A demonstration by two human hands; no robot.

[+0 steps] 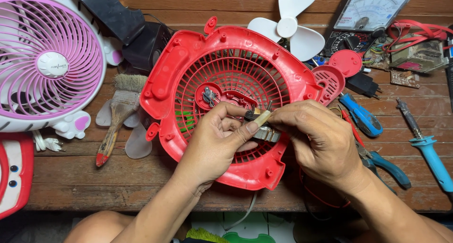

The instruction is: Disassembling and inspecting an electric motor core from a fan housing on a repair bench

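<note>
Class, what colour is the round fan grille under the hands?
Red fan grille, seen in the head view.

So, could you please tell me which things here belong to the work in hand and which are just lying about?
In hand:
left hand
right hand
small fan motor
red fan housing

Lying about:
paintbrush
white fan blade
analogue multimeter
blue soldering iron
blue-handled pliers
pink and white fan

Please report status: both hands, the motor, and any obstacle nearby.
Left hand and right hand both pinching small motor. Motor over red fan grille. Nothing blocking.
</note>
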